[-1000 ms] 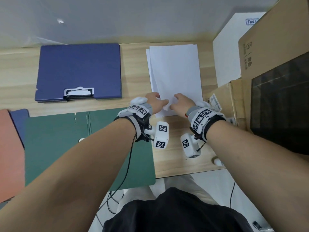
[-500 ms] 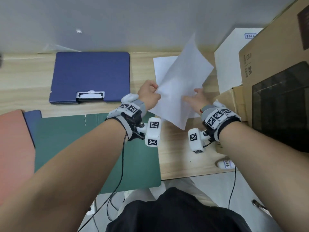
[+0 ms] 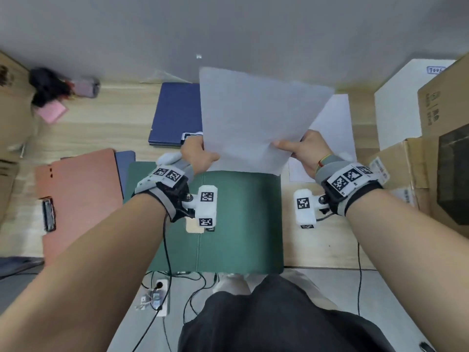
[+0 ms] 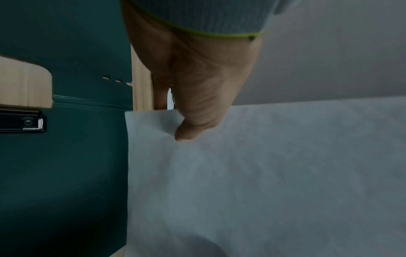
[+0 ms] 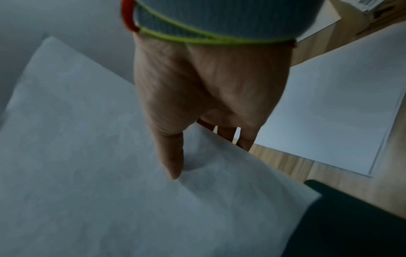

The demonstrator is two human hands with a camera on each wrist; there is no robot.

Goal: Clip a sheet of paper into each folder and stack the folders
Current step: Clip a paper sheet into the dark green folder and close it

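Both hands hold one white sheet of paper (image 3: 253, 118) up off the table, above the far edge of an open green folder (image 3: 241, 224). My left hand (image 3: 200, 154) pinches the sheet's near left corner, thumb on top (image 4: 186, 132). My right hand (image 3: 302, 148) pinches its near right edge, thumb on top (image 5: 173, 161), fingers underneath. The sheet (image 4: 263, 173) (image 5: 87, 156) tilts up toward the wall. The green folder's black clip (image 4: 22, 121) lies at its spine. A paper stack (image 3: 335, 123) stays on the table behind my right hand.
A closed blue folder (image 3: 172, 113) lies at the back, partly behind the sheet. A salmon clipboard folder (image 3: 81, 199) lies left over another blue one (image 3: 124, 163). Cardboard boxes (image 3: 441, 138) crowd the right side. A black and pink clutter (image 3: 53, 95) sits far left.
Both hands lifted the top sheet off the paper stack and carried it left, over the green folder. The head view swung left as well.
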